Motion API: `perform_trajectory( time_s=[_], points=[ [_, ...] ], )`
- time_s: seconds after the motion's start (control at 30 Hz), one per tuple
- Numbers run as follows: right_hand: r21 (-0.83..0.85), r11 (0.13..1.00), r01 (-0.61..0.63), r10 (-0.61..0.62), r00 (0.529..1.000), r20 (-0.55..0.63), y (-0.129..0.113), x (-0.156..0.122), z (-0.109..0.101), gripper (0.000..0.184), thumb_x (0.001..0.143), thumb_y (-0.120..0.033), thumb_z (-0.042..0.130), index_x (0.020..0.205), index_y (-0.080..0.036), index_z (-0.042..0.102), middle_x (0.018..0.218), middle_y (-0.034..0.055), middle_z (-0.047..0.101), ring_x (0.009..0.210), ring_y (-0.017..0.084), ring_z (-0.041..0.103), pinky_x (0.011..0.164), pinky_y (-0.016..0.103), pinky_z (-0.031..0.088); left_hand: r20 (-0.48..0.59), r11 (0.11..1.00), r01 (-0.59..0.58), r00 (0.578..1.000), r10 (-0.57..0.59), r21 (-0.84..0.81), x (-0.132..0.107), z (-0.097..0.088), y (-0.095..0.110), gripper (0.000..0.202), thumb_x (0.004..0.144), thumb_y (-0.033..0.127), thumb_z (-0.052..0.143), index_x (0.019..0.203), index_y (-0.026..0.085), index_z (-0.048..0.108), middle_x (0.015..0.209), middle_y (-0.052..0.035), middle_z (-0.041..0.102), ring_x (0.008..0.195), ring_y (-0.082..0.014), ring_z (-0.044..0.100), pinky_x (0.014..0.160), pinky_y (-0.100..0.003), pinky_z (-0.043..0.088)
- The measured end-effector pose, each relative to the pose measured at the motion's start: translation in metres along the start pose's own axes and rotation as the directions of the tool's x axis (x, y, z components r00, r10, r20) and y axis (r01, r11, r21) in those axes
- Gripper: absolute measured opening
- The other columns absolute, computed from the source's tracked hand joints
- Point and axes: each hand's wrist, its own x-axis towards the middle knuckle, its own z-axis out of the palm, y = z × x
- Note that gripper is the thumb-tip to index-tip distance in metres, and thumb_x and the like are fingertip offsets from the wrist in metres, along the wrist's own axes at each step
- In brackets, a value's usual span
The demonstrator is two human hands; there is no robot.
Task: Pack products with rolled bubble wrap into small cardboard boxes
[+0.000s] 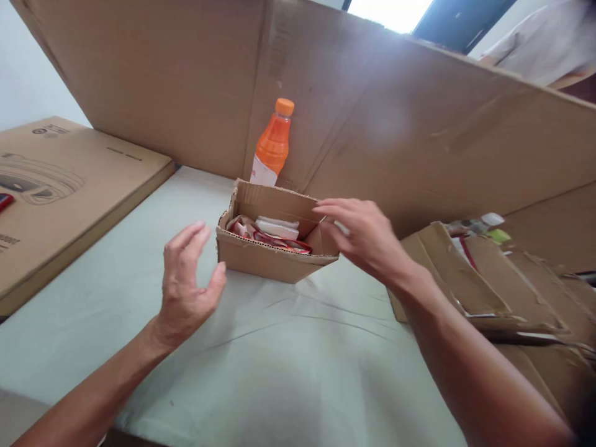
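A small open-topped cardboard box stands on the pale cloth-covered table. Inside it lie red-and-white packets and a white wrapped item whose kind I cannot make out. My left hand is just left of the box, thumb and fingers apart and holding nothing. Over the box's right end, my right hand has its fingers spread at the rim; whether they touch the cardboard is unclear. Behind the box stands an orange drink bottle with an orange cap, its base hidden.
A tall cardboard panel closes off the back. On the left lies a large flat printed carton, with a red-edged object on it. Cardboard boxes and a clear bottle crowd the right. A person is beyond the panel.
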Motion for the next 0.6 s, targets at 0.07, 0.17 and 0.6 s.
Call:
perform_trajectory(
  time_s=[0.07,0.17,0.6],
  points=[
    [0.116,0.973,-0.197,0.218,0.953,-0.209,0.014,-0.048,-0.004,0.023,0.096,-0.026,0.053,0.109,-0.022,0.071,0.114,0.0087,0.075,0.105,0.025,0.069,0.090,0.040,0.050,0.096,0.970,0.225,0.972,-0.216,-0.094,-0.013,-0.004,-0.012,0.070,0.087,0.019,0.065,0.151,0.027,0.039,0.147,-0.0123,0.049,0.136,-0.0304,0.050,0.111,-0.051,0.047],
    [0.342,0.860,-0.379,0.438,0.892,-0.114,0.016,-0.105,0.022,0.027,0.091,-0.035,0.058,0.111,-0.022,0.070,0.107,0.0089,0.076,0.084,0.022,0.069,0.074,0.037,0.056,0.287,0.819,0.541,0.829,-0.480,-0.192,-0.034,-0.003,-0.026,0.065,0.088,0.030,0.063,0.150,0.027,0.041,0.149,-0.0124,0.047,0.132,-0.0296,0.054,0.104,-0.049,0.054],
    [0.648,0.519,-0.558,0.640,0.756,0.138,-0.030,-0.134,0.085,0.046,0.080,-0.040,0.059,0.120,-0.017,0.058,0.112,0.0116,0.071,0.078,0.022,0.066,0.071,0.037,0.055,0.497,0.582,0.699,0.710,-0.499,-0.416,-0.020,0.055,0.007,0.063,0.075,0.034,0.068,0.134,0.019,0.053,0.133,-0.0130,0.061,0.120,-0.0276,0.061,0.094,-0.044,0.058]
  ],
)
